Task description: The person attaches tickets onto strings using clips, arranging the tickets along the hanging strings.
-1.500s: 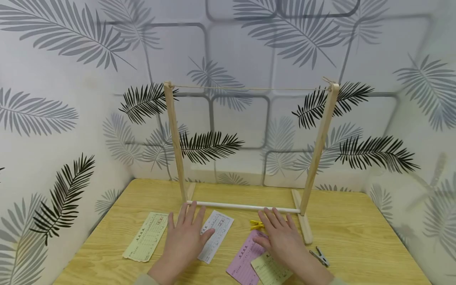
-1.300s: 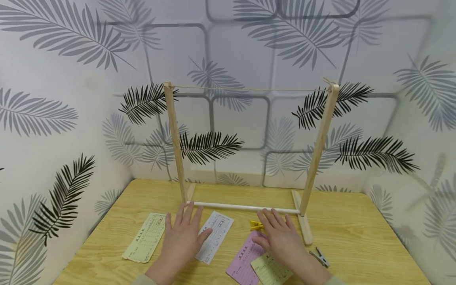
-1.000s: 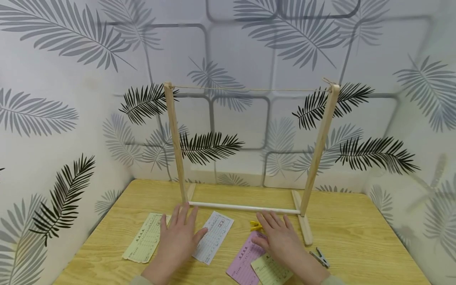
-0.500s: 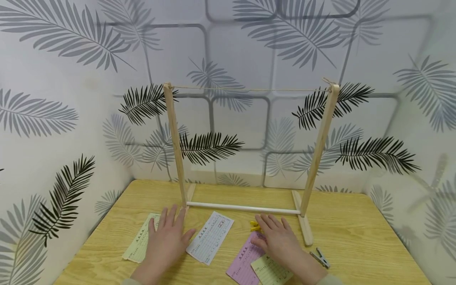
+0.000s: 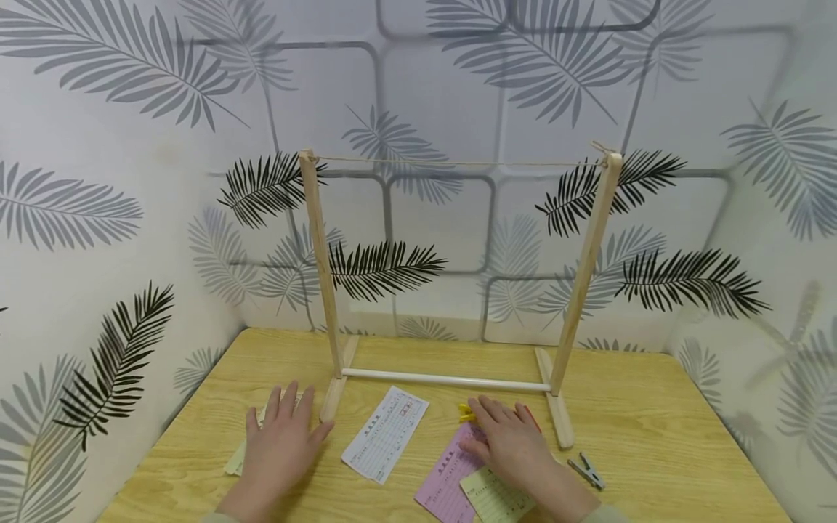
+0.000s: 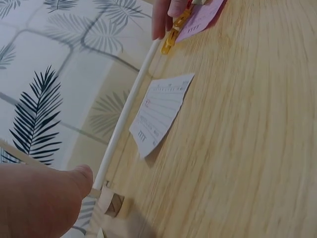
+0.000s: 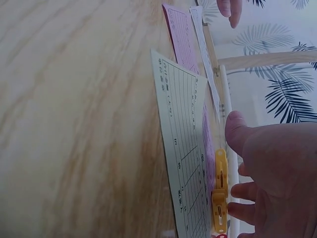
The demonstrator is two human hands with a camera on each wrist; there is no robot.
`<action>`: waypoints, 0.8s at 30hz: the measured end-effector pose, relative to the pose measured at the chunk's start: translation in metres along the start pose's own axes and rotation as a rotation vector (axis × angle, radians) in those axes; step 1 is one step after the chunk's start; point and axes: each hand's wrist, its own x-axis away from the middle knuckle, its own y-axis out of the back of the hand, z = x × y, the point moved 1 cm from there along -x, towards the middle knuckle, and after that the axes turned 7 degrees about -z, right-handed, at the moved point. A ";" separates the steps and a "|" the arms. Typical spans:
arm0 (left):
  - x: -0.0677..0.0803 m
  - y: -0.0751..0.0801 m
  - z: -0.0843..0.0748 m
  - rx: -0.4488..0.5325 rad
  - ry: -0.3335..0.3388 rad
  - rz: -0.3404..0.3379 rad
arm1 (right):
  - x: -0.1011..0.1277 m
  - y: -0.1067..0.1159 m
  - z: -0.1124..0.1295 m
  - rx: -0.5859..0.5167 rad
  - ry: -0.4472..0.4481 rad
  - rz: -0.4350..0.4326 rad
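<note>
My left hand (image 5: 281, 436) lies flat, fingers spread, on a pale green paper slip (image 5: 232, 465) that it mostly hides. Its thumb (image 6: 47, 201) shows in the left wrist view. A white slip (image 5: 386, 443) lies just right of it, untouched. My right hand (image 5: 508, 439) rests flat on a pink slip (image 5: 446, 476) and a yellow-green slip (image 5: 493, 500). Its fingertips (image 7: 237, 191) lie beside a yellow clothespin (image 5: 466, 412). A small red thing (image 5: 531, 417) shows at the far side of the right fingers.
A wooden drying frame (image 5: 591, 240) stands behind the slips, with a string (image 5: 458, 163) across the top and a white rod (image 5: 445, 380) at its base. A grey clip (image 5: 586, 471) lies right of my right hand. Leaf-patterned walls close in the table (image 5: 654, 428).
My left hand slid left off the white slip onto the pale green one. My right hand drew back slightly, and a red thing now shows by its fingers.
</note>
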 end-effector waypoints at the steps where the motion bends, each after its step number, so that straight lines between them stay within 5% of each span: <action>1: 0.000 0.000 0.002 -0.003 0.006 0.001 | 0.000 -0.002 -0.001 0.008 0.009 -0.008; 15: 0.000 -0.007 0.041 -0.029 0.078 0.056 | -0.001 0.004 0.006 0.014 0.013 0.021; 24: 0.004 0.001 0.049 -0.051 0.114 0.097 | -0.001 0.006 0.011 0.032 0.000 0.055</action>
